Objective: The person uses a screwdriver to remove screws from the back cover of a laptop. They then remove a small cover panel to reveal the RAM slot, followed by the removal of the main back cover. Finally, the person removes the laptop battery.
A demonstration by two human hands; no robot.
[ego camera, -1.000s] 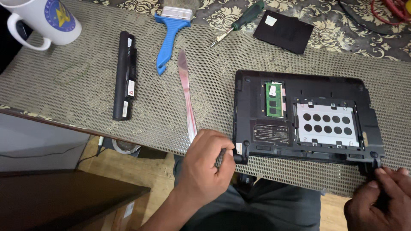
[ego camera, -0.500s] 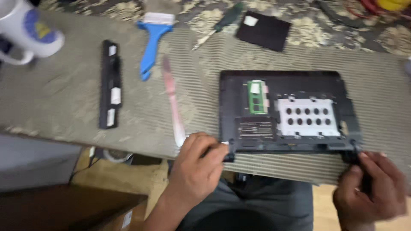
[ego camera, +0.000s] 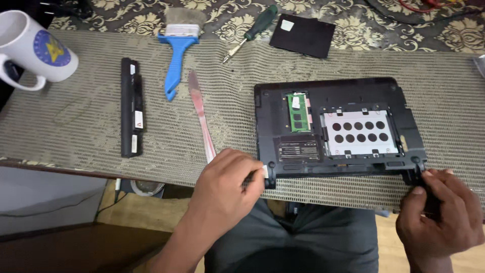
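Single head-worn view: the camera is looking steeply down from close above the near edge of the counter (ego camera: pixel 76 121), facing its far side, taking in the counter from left to right and the wearer's lap.

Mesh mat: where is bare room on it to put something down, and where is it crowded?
On the mesh mat: bare between the white mug and the battery, and right of the laptop. Crowded: between battery and laptop lie the blue brush and flat tool; both hands hold the laptop's near corners.
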